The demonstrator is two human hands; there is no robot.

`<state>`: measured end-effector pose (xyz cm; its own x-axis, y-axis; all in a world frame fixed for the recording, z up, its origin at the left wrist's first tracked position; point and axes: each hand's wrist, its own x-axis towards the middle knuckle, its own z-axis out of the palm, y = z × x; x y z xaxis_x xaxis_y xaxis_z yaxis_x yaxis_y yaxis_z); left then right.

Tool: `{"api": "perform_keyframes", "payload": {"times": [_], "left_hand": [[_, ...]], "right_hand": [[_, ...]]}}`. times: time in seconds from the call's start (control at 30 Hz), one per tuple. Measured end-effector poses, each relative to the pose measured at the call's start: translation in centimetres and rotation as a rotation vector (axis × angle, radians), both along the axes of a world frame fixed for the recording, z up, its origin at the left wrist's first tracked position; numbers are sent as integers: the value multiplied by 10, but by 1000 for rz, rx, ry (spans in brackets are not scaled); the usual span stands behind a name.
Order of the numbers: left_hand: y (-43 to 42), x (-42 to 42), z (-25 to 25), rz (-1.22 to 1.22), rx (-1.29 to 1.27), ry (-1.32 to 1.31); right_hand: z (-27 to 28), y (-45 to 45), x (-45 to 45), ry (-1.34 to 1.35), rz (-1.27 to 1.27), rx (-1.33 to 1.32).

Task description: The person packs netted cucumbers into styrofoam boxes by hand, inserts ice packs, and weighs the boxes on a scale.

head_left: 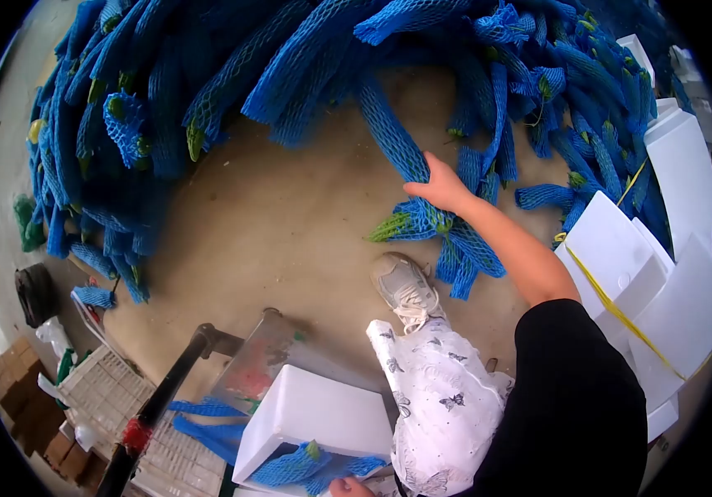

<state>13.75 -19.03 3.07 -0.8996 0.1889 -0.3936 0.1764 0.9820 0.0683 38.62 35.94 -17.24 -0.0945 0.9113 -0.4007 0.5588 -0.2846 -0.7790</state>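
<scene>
1. The person's right hand (449, 190) is clamped round a blue net sleeve (393, 137), gripping it close to the near end, thumb to the left.
2. That sleeve lies on a slant: its long axis runs from the upper left, by the big heap (215, 91), down to the lower right, the near end pointing back toward the person.
3. The near end sits over a cluster (474, 248) of sleeves on the floor (265, 215), just beyond the shoe (402, 286). They fan out several ways; one green tip (391, 228) points left.
4. The left hand (349, 487) is well apart from the right, low beside a white box (323, 406) with more netted pieces (285, 465) at its opening. Most of it is cut off, so I can't tell whether it's gripping anything.
5. Red and green patches on the panel (252, 373), near the black rail (157, 406), might be print, but they're too blurred to read from here.
6. Over on the right, a yellow strap (613, 306) crosses white foam boxes (683, 149).
</scene>
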Motion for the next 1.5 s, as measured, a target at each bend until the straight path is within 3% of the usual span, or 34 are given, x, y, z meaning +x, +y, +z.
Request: {"api": "perform_keyframes", "payload": {"times": [0.1, 0.17, 0.23, 0.3, 0.37, 0.47, 0.5, 0.53, 0.57, 0.63, 0.7, 0.77, 0.9, 1.0, 1.1, 1.17, 1.23, 1.3, 1.37, 1.43, 1.5], "left_hand": [[16, 2, 10, -85, -77, -14], [11, 0, 1, -60, -54, -8], [2, 0, -1, -52, -46, 8], [-6, -2, -2, -55, -48, 19], [-8, -4, -2, -12, -60, -7], [-6, -6, 5, 16, -70, -10], [-11, -4, -3, 23, -64, -2], [-37, -13, -17, 56, -62, -105], [-30, -11, -18, 65, -49, -101], [-11, -1, -19, -186, 143, 59], [-6, -2, -22, -312, 199, 103], [3, 1, -11, -316, 252, 43], [-6, -3, 7, -311, 467, -71], [-15, -11, 36, -554, 392, 34], [-52, -30, 45, -432, 510, 48], [-66, -42, 71, -284, 521, 31], [-80, -58, 91, -256, 483, 72], [-93, -74, 101, -277, 651, 180], [-103, -86, 105, -273, 673, 227], [-111, -98, 109, -294, 670, 256], [-119, -101, 107, -195, 754, 305]], "right_hand": [[30, 29, 30, -145, 161, -58], [47, 45, 51, -334, 507, -48], [48, 84, 68, -488, 337, 247], [23, 142, 95, -911, 61, 546], [-9, 173, 111, -996, -3, 155], [12, 154, 68, -919, -78, 34], [12, 138, 55, -725, -282, 37], [10, 112, 53, -151, -417, -28], [22, 82, 49, 419, -395, -268], [70, 4, 28, 674, -435, -295], [95, -51, 27, 597, -153, -241], [118, -81, 11, 457, -53, -158], [211, -89, -69, 215, 656, 277], [292, -133, -152, 196, 1182, 408], [331, -219, -227, 173, 1575, 573], [314, -286, -258, 186, 1712, 778], [291, -344, -273, 57, 1766, 765], [241, -378, -271, -156, 1781, 650], [190, -397, -253, -214, 1788, 967], [222, -404, -245, -184, 1699, 865], [279, -392, -242, 110, 1583, 912]]}}
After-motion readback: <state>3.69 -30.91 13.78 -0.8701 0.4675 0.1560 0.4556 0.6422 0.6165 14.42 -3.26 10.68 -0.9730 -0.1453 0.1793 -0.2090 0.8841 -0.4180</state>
